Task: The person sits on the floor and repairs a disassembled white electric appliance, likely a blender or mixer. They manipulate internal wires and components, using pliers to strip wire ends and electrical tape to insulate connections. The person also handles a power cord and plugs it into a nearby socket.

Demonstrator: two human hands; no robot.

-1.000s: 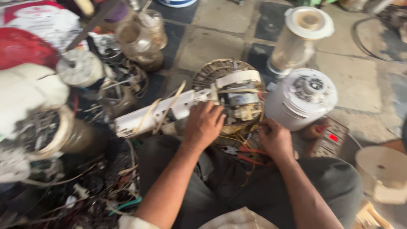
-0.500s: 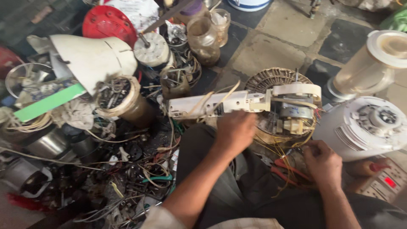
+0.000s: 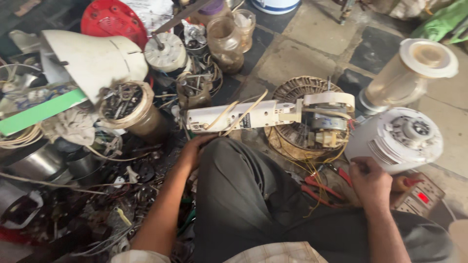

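A dismantled fan assembly [image 3: 273,114] is seen just above the middle of the frame: a long white neck housing lies level, pointing left, and is joined at its right end to an exposed motor [image 3: 325,127] with bare yellow wires trailing down. The motor is set over a round wire fan guard [image 3: 292,90] that lies flat on the stone floor [image 3: 302,44].

The left hand [image 3: 192,148] is found directly below the left end of the white housing, close under it, with the fingers curled down into the clutter beside the knee; what is gripped, if anything, cannot be told. The right hand [image 3: 368,178] is seen at the lower right, well apart from the fan assembly, loosely closed with the thumb up, at the lower edge of a white blender base [image 3: 397,139]; whether something small is pinched in it cannot be told.

Red-handled pliers [image 3: 317,187] lie between the hands, beside the grey trouser leg [image 3: 243,195]. A clear blender jar [image 3: 409,70] is tilted at the upper right. A white conical housing [image 3: 92,58] and a tub of small metal parts [image 3: 124,102] are at the upper left, with a red round cover [image 3: 109,19] above them.
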